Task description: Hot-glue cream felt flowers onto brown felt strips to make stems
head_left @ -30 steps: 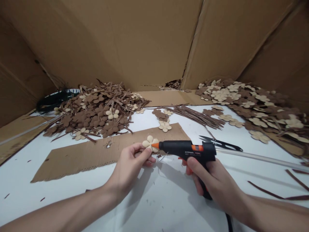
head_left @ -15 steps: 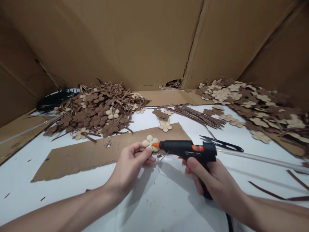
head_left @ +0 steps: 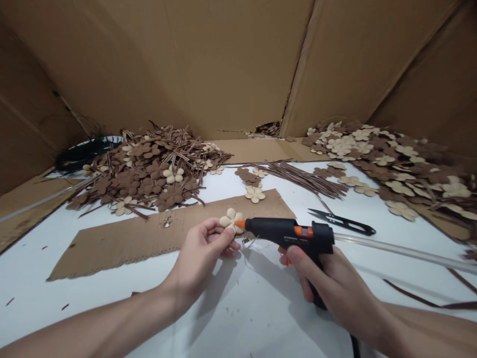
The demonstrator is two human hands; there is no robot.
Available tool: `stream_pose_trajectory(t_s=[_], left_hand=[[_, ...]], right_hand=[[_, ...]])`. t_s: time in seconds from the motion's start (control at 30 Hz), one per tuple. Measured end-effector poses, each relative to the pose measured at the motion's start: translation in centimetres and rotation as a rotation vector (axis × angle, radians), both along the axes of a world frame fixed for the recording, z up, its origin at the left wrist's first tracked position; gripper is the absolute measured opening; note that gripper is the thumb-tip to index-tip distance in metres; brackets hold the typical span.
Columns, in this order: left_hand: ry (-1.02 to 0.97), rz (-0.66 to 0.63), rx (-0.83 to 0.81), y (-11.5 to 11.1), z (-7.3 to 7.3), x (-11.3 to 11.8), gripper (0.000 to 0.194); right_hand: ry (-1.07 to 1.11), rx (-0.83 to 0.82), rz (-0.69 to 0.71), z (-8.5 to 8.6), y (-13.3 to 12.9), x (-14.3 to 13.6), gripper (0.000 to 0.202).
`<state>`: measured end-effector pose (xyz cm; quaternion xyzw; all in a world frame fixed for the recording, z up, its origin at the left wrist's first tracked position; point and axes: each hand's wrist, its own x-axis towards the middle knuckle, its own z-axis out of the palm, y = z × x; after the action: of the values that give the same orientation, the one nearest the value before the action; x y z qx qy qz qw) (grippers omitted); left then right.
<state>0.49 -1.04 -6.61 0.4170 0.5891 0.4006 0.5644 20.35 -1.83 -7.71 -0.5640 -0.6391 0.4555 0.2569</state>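
Between thumb and fingers, my left hand [head_left: 203, 253] pinches a cream five-petal flower cutout [head_left: 230, 219] over the near edge of a cardboard strip [head_left: 122, 243]. My right hand [head_left: 328, 278] is wrapped round the grip of a black and orange hot glue gun [head_left: 288, 231], index finger at the orange trigger. The gun's orange nozzle meets the flower near its centre; whether glue is coming out cannot be made out. A long clear glue stick [head_left: 402, 249] sticks out of the gun's back end. The gun's wire stand lies below its nozzle.
Brown and cream flowers with strips form a heap [head_left: 149, 174] at the left; another flower pile [head_left: 402, 159] lies at the right. A bundle of brown strips [head_left: 305, 179] and black thread snips [head_left: 343, 222] lie behind the gun. Cardboard walls [head_left: 238, 69] enclose the white table [head_left: 223, 323].
Both hands stay almost in place, the nozzle still at the flower. The glue gun has tilted very slightly, and its glue stick sits a little lower at the right.
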Motion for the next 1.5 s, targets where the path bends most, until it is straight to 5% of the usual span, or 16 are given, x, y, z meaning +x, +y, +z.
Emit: stream_pose_trajectory(t_s=[0.27,0.5,0.7,0.93,1.2,1.5], left_hand=[[0.002,0.010,0.035,0.0,-0.1,0.1,0.021],[0.006,0.011,0.052,-0.1,-0.1,-0.1,0.023],[0.032,-0.010,0.071,-0.1,-0.2,-0.2,0.024],[-0.042,-0.074,0.060,-0.6,0.2,0.0,0.021],[-0.226,-0.126,0.007,-0.8,0.8,0.7,0.021],[-0.264,-0.266,-0.002,-1.1,1.0,1.2,0.021]], right_hand=[[-0.060,0.216,0.021,0.6,-0.4,-0.5,0.040],[0.024,0.090,-0.139,0.9,0.7,-0.3,0.053],[0.300,-0.012,-0.242,0.9,1.6,-0.3,0.059],[0.416,-0.103,-0.140,1.2,2.8,-0.6,0.051],[0.266,0.159,-0.003,2.1,3.0,-0.6,0.019],[0.299,0.205,-0.032,1.5,2.0,-1.4,0.027]])
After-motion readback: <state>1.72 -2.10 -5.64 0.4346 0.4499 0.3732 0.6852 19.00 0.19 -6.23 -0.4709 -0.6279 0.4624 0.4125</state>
